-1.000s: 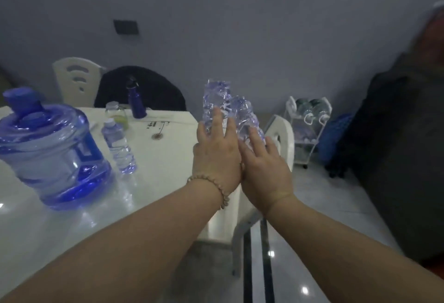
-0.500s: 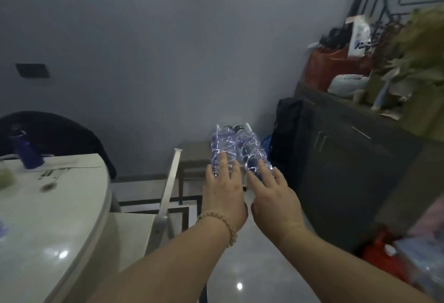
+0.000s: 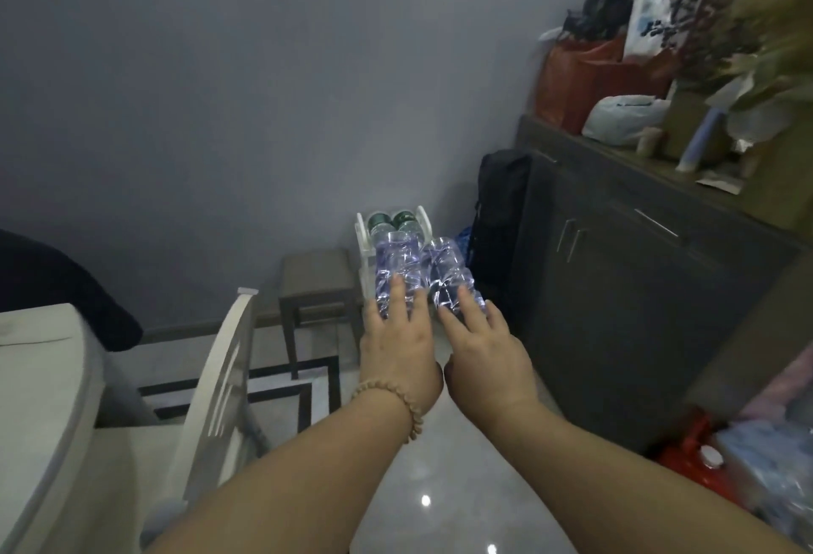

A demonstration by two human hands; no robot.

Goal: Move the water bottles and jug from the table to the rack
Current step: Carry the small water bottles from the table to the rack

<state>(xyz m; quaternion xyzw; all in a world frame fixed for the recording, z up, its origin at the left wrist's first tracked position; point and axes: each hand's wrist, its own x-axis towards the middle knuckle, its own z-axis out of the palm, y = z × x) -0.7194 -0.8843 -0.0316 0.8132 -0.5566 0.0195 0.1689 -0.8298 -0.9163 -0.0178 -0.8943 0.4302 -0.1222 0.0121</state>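
I hold two clear ribbed water bottles side by side, stretched out in front of me above the floor. My left hand [image 3: 398,344] grips the left bottle [image 3: 398,265] from behind. My right hand [image 3: 481,349] grips the right bottle [image 3: 444,272] the same way. Straight beyond them, against the grey wall, stands the small white rack [image 3: 361,233], with two green-capped bottles [image 3: 389,219] lying on its top tier. The held bottles hide the rack's lower tiers. The table's edge [image 3: 66,377] shows at the left; the jug is out of view.
A white chair [image 3: 220,373] stands beside the table. A brown stool [image 3: 314,285] sits left of the rack, and a black bag [image 3: 501,219] leans right of it. A dark sideboard [image 3: 638,267] with clutter on top fills the right. Red and wrapped items [image 3: 721,461] lie on the floor at lower right.
My view has swung right, away from the table and the jug. Both hands have carried the bottles toward the rack, which is now closer and directly behind them.
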